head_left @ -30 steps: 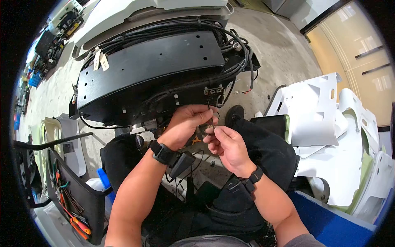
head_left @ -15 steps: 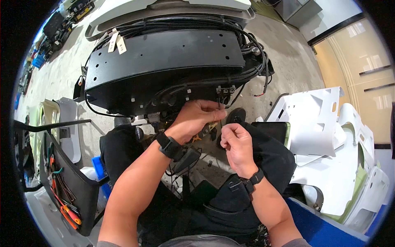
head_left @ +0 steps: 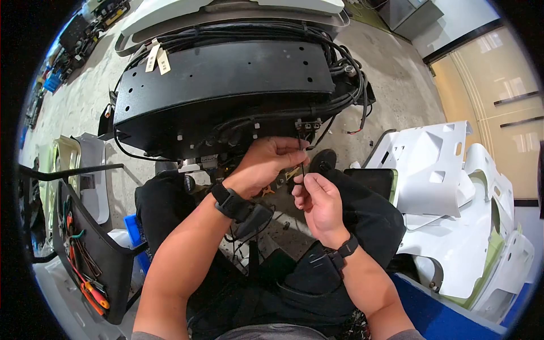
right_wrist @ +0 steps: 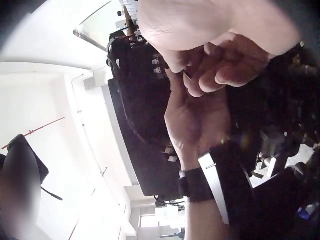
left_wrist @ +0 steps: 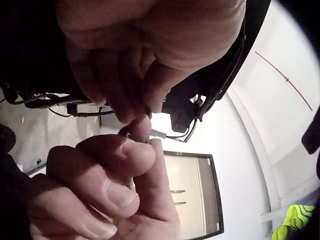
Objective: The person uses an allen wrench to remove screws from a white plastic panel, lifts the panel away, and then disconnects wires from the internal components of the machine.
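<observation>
A thin black cable (head_left: 302, 163) hangs below a small connector bracket (head_left: 307, 126) at the lower edge of a black metal housing (head_left: 221, 73). Thumb and fingers of my left hand (head_left: 272, 161) pinch the cable just under the bracket. Lower down, my right hand (head_left: 321, 205) holds the same cable between thumb and forefinger, its other fingers curled in. In the left wrist view the fingertips of both hands nearly meet, hiding most of the cable. The right wrist view shows my right hand (right_wrist: 215, 55) over the left palm (right_wrist: 192, 122).
Bundled black cables (head_left: 249, 31) run along the housing's top, with paper tags (head_left: 157, 58) at one end. White panels (head_left: 436, 187) are stacked at the right beside a blue bin (head_left: 442, 306). A black tray with screwdrivers (head_left: 93, 294) stands at the left.
My right hand drew down away from the left with fingers curled, then came back up to the cable's lower part. My left hand stays pinched under the bracket. The head view has shifted.
</observation>
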The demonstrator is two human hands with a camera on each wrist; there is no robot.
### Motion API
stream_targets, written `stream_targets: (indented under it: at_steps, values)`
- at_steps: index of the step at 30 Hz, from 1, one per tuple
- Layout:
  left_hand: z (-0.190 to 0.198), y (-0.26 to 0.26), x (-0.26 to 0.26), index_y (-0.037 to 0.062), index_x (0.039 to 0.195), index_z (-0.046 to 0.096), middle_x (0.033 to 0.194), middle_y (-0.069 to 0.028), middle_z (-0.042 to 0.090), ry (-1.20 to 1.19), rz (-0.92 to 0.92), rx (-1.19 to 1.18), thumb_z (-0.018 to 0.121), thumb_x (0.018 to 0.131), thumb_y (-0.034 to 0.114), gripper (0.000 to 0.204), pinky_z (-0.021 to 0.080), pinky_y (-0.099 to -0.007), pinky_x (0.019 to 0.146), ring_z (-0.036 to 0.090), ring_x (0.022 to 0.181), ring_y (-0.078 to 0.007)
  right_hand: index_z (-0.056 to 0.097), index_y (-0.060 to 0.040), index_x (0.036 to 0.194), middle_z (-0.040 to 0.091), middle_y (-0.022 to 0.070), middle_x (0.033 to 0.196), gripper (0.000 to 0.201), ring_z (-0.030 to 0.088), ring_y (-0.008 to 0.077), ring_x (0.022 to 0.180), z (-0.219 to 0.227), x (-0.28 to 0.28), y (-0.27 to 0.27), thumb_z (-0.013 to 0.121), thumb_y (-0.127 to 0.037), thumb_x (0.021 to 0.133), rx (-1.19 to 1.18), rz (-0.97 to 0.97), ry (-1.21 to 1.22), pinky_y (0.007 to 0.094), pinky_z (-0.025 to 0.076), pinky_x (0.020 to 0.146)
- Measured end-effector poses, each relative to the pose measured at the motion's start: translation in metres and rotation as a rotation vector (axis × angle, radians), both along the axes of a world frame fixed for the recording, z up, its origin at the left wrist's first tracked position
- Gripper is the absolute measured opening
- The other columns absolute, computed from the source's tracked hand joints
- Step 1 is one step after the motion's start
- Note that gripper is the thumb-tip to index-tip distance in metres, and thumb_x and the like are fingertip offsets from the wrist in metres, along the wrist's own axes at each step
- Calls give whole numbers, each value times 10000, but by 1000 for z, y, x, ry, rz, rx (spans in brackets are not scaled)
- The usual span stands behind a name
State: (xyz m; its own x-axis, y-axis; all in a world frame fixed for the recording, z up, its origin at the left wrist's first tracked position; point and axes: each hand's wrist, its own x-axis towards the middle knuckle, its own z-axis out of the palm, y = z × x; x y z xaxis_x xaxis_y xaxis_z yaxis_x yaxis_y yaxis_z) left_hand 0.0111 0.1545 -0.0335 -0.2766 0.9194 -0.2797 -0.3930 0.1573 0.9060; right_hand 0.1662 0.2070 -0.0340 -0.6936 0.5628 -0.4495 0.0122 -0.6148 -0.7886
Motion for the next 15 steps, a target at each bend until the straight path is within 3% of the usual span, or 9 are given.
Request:
stream_targets:
  at_steps: [3,6,8,11,15]
  values:
    - [3,0,0,-25,1113,555,909,-79,635,24,-1,8,616,824,187,364,436,-248,785,574,854,-122,581,-23,903,579,22,713,202,487,72,579,2,0,-2,529,-218,893,146,-13,-49,194,382,533]
    - [8,-1,2,-16,1043,593,891,-67,635,52,-16,-22,640,808,211,331,434,-252,771,567,830,-117,594,-27,894,583,13,713,201,488,55,587,3,0,-3,542,-221,889,214,-20,-75,182,387,534]
    - [11,-1,3,-7,948,625,875,-60,635,193,-53,-103,669,784,221,285,432,-254,762,560,807,-113,602,-25,890,588,13,720,211,493,51,598,3,0,-3,547,-228,888,234,-12,-90,179,393,540]
    - [3,0,4,-2,881,639,872,-62,635,96,11,-94,691,763,212,249,431,-253,761,558,803,-113,601,-21,889,589,15,716,210,489,51,593,2,-1,-3,546,-223,888,280,-11,-112,179,391,536]
    - [-3,2,4,-1,909,634,867,-55,634,103,45,-58,696,757,190,253,431,-246,756,560,808,-112,594,-24,870,582,15,700,226,475,51,566,4,-2,-3,522,-236,900,312,-70,-152,182,380,518]
